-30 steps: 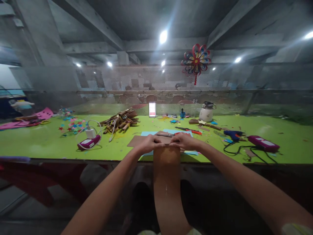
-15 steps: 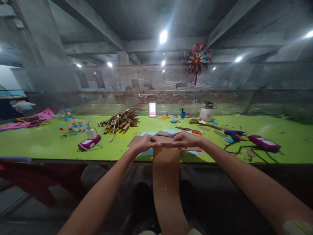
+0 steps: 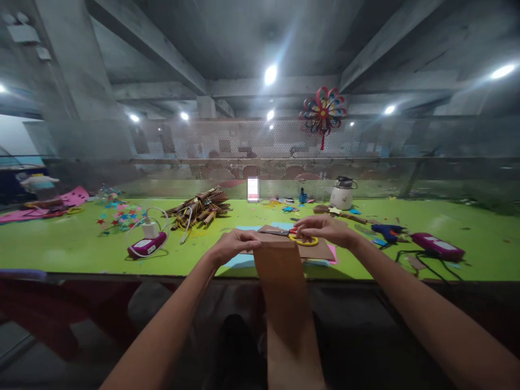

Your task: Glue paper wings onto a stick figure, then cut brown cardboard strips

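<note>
A long strip of brown paper (image 3: 284, 287) hangs over the table's front edge, its upper end folded or creased. My left hand (image 3: 235, 245) pinches the upper left corner of this strip between thumb and fingers. Beyond the fold lies a pair of scissors (image 3: 311, 240) with red and yellow handles, blades pointing left. My right hand (image 3: 327, 228) has its fingers curled on the scissors' handles and is apart from the strip. Under the scissors rest a brown sheet (image 3: 323, 250) and light-blue paper (image 3: 239, 262).
A heap of brown paper rolls (image 3: 203, 208) lies left of centre. Purple power strips (image 3: 437, 246) sit on both sides, one beside a blue glue gun (image 3: 387, 233). A kettle (image 3: 342, 194) stands at the back. Paper stars (image 3: 122, 215) lie to the left.
My right hand has let go of the strip's upper right corner and moved up and right onto the scissors. The left hand still pinches the strip. The camera view has tipped slightly upward.
</note>
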`<action>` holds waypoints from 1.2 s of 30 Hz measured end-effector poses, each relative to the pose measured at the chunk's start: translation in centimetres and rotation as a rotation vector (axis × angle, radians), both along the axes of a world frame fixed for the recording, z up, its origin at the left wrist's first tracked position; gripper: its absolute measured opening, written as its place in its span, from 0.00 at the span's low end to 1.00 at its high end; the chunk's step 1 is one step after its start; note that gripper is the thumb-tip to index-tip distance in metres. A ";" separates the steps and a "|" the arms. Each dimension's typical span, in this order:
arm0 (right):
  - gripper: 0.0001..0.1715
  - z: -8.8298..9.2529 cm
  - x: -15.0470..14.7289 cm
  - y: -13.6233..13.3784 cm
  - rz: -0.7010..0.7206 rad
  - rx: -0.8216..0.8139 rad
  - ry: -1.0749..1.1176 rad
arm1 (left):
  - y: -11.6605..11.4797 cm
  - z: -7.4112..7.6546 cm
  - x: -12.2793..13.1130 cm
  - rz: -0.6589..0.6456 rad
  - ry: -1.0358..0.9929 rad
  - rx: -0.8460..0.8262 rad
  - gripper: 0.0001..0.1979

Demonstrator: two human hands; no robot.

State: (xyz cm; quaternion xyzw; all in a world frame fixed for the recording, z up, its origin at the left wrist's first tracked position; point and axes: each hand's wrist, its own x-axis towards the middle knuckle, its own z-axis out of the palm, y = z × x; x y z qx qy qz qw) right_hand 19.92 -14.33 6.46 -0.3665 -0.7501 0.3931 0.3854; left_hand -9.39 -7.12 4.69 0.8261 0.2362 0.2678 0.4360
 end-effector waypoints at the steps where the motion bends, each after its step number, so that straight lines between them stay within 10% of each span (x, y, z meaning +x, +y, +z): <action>1: 0.26 0.5 -0.5 -0.6 0.064 0.020 0.018 | -0.5 0.5 0.3 -0.035 -0.021 -0.018 0.19; 6: 0.24 5.1 -4.2 -4.6 0.377 0.225 -0.186 | -3.1 2.8 2.8 -0.256 -0.113 -0.113 0.18; 14: 0.09 9.3 -4.0 -6.4 0.177 0.428 -0.217 | -4.9 3.0 9.4 -0.327 -0.426 -0.344 0.20; 25: 0.23 -0.8 -0.4 5.5 -0.160 -0.042 -0.317 | 3.5 -1.0 7.4 0.217 -0.318 -0.316 0.23; 30: 0.21 -2.9 -2.0 8.1 -0.080 -0.059 -0.393 | 5.1 -1.3 6.0 0.148 0.204 0.186 0.19; 36: 0.17 -5.1 -3.5 8.8 -0.066 -0.043 -0.409 | 4.7 -3.4 4.9 0.181 0.254 0.176 0.12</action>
